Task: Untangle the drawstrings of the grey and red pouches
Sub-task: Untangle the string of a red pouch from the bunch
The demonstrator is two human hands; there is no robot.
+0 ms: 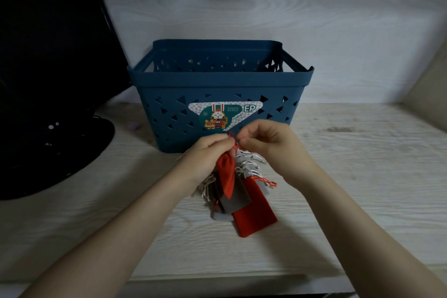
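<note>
Head view, nearest first: a flat red fabric pouch (pixel 254 220) lies on the pale wood-grain table (pixel 350 201), with a dark grey fabric pouch (pixel 235 197) overlapping its upper edge. Above them a heap of pale silvery drawstrings (pixel 249 161) spreads in loops, and a short orange-red cord (pixel 267 181) trails out to the right. A second, narrower red pouch (pixel 226 172) hangs from the left hand (pixel 208 155), whose curled fingers clench its gathered neck. Close beside it, the right hand (pixel 266 140) pinches a thin red drawstring (pixel 232 136) at the tangle, fingertips of both hands nearly meeting. Just behind stands a dark blue plastic basket with triangular cut-outs (pixel 217 80), a cartoon sticker (pixel 225 115) on its front; a black object (pixel 48 80) fills the far left. My judgement: tugging hard could cinch the knot tighter, since several cords cross here, and lifting may drag the loose pouches along
</note>
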